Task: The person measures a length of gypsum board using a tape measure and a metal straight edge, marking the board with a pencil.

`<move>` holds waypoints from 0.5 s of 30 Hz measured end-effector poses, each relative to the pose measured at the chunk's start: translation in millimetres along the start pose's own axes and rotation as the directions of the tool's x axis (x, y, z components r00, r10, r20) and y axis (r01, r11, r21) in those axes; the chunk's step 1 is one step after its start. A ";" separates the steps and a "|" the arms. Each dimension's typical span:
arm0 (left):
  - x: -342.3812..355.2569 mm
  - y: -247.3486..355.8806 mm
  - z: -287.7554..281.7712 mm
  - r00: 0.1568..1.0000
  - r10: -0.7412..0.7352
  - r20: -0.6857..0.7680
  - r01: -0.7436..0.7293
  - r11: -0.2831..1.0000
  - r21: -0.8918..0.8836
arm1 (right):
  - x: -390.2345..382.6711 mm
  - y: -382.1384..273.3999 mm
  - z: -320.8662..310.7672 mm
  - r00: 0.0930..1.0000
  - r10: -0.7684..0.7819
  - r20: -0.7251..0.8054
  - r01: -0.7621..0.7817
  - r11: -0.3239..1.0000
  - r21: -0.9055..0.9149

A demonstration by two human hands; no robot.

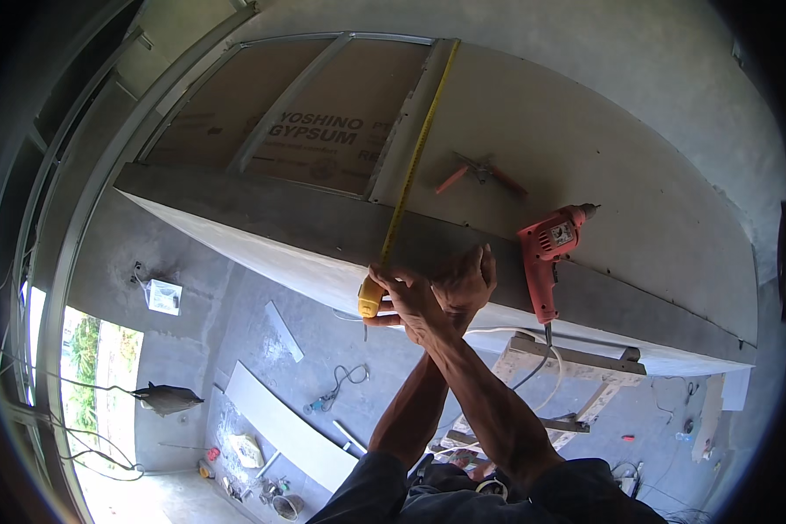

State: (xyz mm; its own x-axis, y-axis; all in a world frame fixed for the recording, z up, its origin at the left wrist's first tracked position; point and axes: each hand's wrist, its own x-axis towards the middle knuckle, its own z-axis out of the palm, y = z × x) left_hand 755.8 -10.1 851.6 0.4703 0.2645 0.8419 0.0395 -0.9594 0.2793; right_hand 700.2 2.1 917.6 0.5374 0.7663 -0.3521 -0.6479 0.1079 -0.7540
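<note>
My arms cross. My right hand (410, 297) grips a yellow tape measure (368, 299), whose blade (420, 140) stretches across the board to the far edge of a metal frame. My left hand (463, 284) rests on the grey ledge (297, 223) just right of it, fingers slightly bent and apart, with nothing visible in them. A red drill (546, 240) lies on the ledge to the right, its cable hanging down. Red-handled pliers or snips (451, 180) lie on the pale board (603, 122) behind it.
A wooden stepladder (603, 371) stands below right. Metal framing (87, 210) runs along the left, with loose wires and a hanging dark object (166, 397). On the grey floor far below lie long white boards (279, 424), a corded tool (319, 403), a bucket (288, 504) and debris.
</note>
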 end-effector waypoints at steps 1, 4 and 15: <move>1.6 1.3 -1.6 1.000 0.000 0.005 0.000 1.000 0.004 | 0.0 -0.8 -0.4 1.000 0.002 -0.002 -0.002 1.000 0.004; 5.1 3.1 -4.9 0.999 0.005 0.048 -0.008 0.999 0.047 | 0.7 -1.1 -3.2 1.000 0.010 0.004 -0.010 1.000 0.026; 6.6 6.2 -11.2 0.980 -0.082 0.183 0.073 0.996 0.054 | 0.9 -4.4 -11.1 0.995 0.054 0.085 -0.062 0.994 0.089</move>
State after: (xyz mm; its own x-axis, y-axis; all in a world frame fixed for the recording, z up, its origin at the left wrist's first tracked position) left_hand 749.3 -13.2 864.1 0.6189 0.3194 0.7176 0.1209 -0.9414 0.3148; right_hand 709.6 -4.7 914.4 0.4537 0.8220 -0.3441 -0.7253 0.1163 -0.6785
